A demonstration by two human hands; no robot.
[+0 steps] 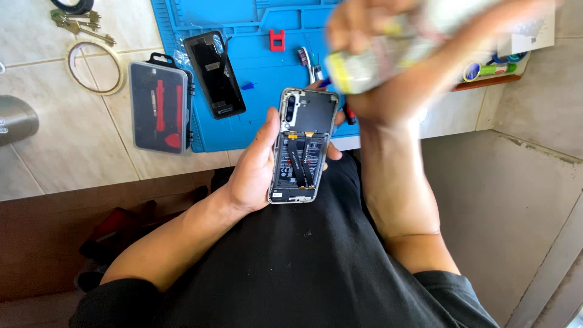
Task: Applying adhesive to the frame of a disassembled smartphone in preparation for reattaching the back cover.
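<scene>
While cradled in the left hand [255,167] above the lap, opened phone [302,146] shows its internals; right hand [388,73], blurred, grips a pale flat battery [376,58] over the blue mat [243,24].

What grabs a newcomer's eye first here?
The opened phone at centre frame, back removed and black ribbon cables showing, cradled in the left hand. Above it on the right, the right hand holds a flat pale part, too blurred to identify. Behind, the blue work mat carries the detached black back cover.
</scene>
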